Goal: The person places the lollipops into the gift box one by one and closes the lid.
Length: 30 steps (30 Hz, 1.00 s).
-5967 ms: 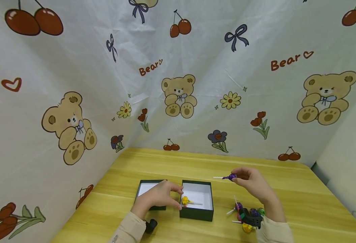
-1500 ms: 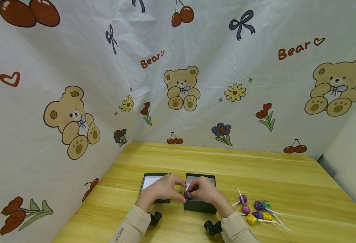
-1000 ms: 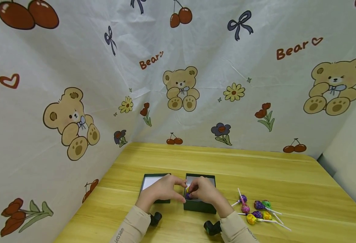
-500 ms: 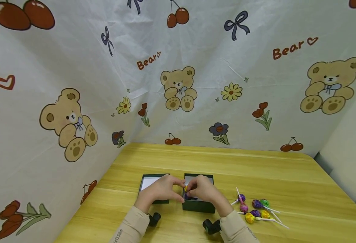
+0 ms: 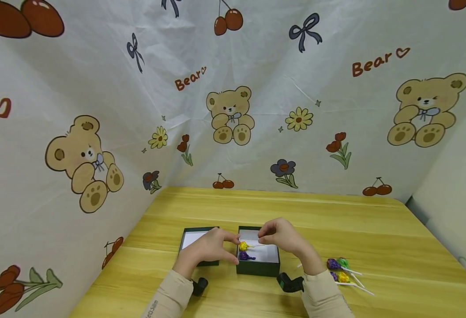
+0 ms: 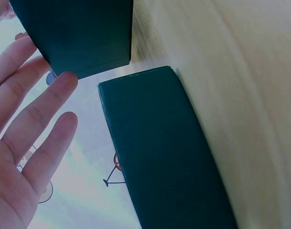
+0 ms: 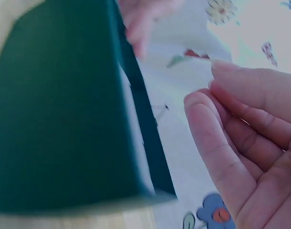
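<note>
Printed cloth with bears, cherries and flowers is hung behind and to the left of a yellow wooden bench (image 5: 336, 221), on which everything is laid out. Furthest left, a dark green lid (image 5: 198, 247) with a white inside is seen lying open side up, and the left hand (image 5: 207, 249) is rested over it; its fingers (image 6: 37, 119) are shown straight and relaxed in the left wrist view, nothing being held, with their tips reaching toward the left wall of the dark green box (image 5: 258, 267) just beside the lid. Inside the box, on its white floor, a yellow lollipop (image 5: 243, 246) and a purple lollipop (image 5: 246, 256) are seen lying near the left wall. Above the box's far part the right hand (image 5: 282, 236) is held, its fingers (image 7: 241, 143) loosely bent; no lollipop is seen between them, though the fingertips cannot be made out clearly. To the right, near the right sleeve, a small heap of lollipops (image 5: 338, 270) in purple, green and yellow wrappers is left on the bench, well apart from the box. The step in hand is judged to be the filling of the box, with a lollipop just laid in. The next move is judged to call for the right hand to be carried to the heap and one stick to be pinched cleanly, while the box is steadied by the left.
</note>
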Each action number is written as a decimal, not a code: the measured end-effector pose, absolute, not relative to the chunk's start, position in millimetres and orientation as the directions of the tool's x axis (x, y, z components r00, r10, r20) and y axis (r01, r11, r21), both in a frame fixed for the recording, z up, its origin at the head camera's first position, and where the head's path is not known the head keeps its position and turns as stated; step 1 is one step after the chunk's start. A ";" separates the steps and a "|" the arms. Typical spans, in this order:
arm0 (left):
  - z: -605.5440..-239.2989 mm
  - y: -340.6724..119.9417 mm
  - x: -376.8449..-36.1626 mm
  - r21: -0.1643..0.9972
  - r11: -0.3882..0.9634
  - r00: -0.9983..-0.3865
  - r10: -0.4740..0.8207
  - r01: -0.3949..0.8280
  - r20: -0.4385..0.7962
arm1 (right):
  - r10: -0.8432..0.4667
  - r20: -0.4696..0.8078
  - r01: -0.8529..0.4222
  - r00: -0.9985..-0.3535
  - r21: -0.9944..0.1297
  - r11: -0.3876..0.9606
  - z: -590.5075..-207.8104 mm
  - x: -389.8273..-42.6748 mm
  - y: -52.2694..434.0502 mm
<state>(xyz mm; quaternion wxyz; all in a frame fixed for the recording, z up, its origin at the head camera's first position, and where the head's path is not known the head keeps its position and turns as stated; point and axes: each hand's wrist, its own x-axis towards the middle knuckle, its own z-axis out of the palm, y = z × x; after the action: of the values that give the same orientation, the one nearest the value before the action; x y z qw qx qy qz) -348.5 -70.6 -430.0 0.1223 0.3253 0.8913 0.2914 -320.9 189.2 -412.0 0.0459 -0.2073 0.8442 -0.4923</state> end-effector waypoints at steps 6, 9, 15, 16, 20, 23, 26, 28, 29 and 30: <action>-429.5 -70.1 -346.7 0.600 0.616 -0.761 0.649 0.511 -0.019 | -0.379 0.095 -0.258 -0.921 -0.877 0.406 -410.9 -322.1 221.5; -429.1 -70.3 -345.8 0.603 0.614 -0.761 0.648 0.509 -0.017 | -0.379 0.082 -0.237 -0.922 -0.893 0.383 -411.4 -322.2 238.4; -430.8 -70.0 -345.6 0.615 0.611 -0.765 0.644 0.499 -0.020 | -0.352 0.075 -0.209 -0.933 -0.909 0.360 -417.6 -320.3 272.5; -431.1 -69.9 -345.6 0.615 0.610 -0.764 0.645 0.499 -0.019 | -0.350 0.076 -0.208 -0.934 -0.911 0.355 -419.1 -319.8 278.2; -431.7 -69.1 -345.6 0.612 0.607 -0.761 0.648 0.507 -0.012 | -0.348 0.078 -0.203 -0.934 -0.919 0.339 -424.6 -316.4 299.4; -431.1 -69.3 -345.2 0.613 0.606 -0.760 0.649 0.507 -0.013 | -0.343 0.070 -0.193 -0.937 -0.921 0.339 -428.5 -312.7 312.4; -430.9 -70.3 -344.9 0.614 0.606 -0.760 0.649 0.506 -0.015 | -0.338 0.046 -0.173 -0.940 -0.918 0.356 -432.4 -309.4 322.0; -431.3 -70.9 -345.3 0.614 0.605 -0.760 0.650 0.507 -0.013 | -0.342 0.027 -0.158 -0.939 -0.919 0.361 -435.5 -308.8 327.0; -431.7 -71.1 -345.7 0.614 0.605 -0.760 0.650 0.507 -0.012 | -0.346 0.017 -0.150 -0.938 -0.920 0.362 -437.2 -308.8 329.4; -431.9 -71.2 -346.2 0.613 0.604 -0.759 0.651 0.510 -0.009 | -0.351 0.009 -0.144 -0.936 -0.921 0.361 -438.9 -309.1 331.7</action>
<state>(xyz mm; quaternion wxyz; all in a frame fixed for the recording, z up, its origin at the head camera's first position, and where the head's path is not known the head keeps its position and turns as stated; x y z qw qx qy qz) -346.2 -71.2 -431.9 0.1166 0.3267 0.8878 0.3025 -309.1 331.7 -438.9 0.0947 -0.1511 0.8194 -0.5448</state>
